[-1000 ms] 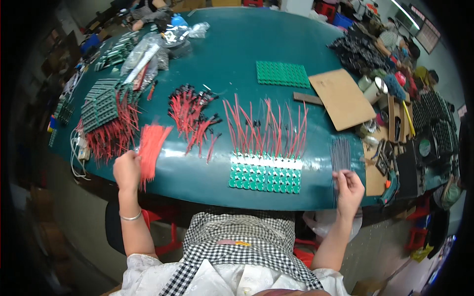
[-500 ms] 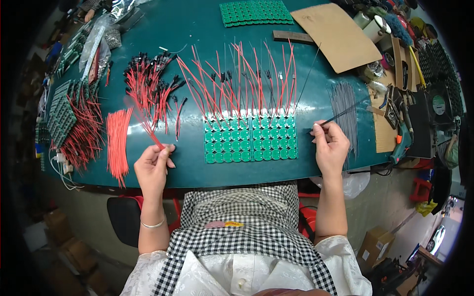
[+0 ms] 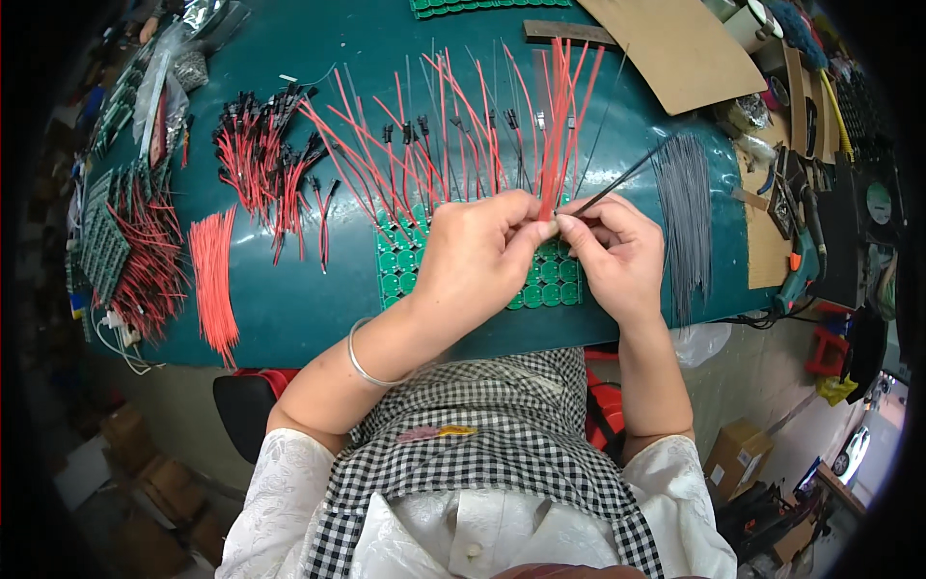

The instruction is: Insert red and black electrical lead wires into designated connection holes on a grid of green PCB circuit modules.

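My left hand [image 3: 477,251] is closed on a bundle of red wires [image 3: 553,125] that stand up above the fingers, partly blurred. My right hand [image 3: 617,265] meets it at the fingertips, pinching a thin bundle of black wires [image 3: 625,176] that slants up to the right. Both hands are over the right part of a green circuit board panel [image 3: 398,280] and hide much of it. Red wires and black connectors [image 3: 422,125] rise along the panel's far edge. Where the fingertips meet, the wire ends are too small to make out.
Left of the panel lie loose red wires [image 3: 214,285] and a heap of red-and-black connector leads [image 3: 260,159]. Wired boards [image 3: 140,256] are piled at the far left. To the right are black wires [image 3: 683,232], cardboard [image 3: 675,58], and a teal-handled tool [image 3: 799,275].
My left hand has moved right with the red wires, from beside the panel to above it. My right hand has come left with the black wires, and the fingertips now meet.
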### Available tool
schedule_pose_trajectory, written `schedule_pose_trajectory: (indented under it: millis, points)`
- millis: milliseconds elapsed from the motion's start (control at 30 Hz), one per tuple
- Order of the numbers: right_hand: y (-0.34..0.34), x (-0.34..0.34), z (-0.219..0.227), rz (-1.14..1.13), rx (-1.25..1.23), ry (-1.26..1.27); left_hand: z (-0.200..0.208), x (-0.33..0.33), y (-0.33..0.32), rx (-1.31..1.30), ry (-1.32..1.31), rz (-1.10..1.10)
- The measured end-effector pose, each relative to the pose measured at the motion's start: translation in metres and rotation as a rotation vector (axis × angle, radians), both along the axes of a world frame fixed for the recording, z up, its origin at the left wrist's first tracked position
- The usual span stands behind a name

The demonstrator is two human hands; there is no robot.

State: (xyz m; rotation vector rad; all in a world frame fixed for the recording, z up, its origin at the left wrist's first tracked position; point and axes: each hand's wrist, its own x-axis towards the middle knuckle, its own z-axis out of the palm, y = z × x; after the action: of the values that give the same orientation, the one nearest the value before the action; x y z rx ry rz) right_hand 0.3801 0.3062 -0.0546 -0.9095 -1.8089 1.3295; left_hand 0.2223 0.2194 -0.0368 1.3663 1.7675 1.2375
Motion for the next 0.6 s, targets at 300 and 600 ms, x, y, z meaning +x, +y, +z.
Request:
schedule_pose_trajectory:
  millis: [300,600]
  points:
    - [0.001,-0.002,-0.006,0.02,-0.014,-0.035,-0.014,-0.002,0.002,0.039,-0.02,0.106]
    - [0.001,-0.003,-0.01,-0.009,0.073,-0.042,-0.02,0.001,0.001,0.036,0.056,0.088]
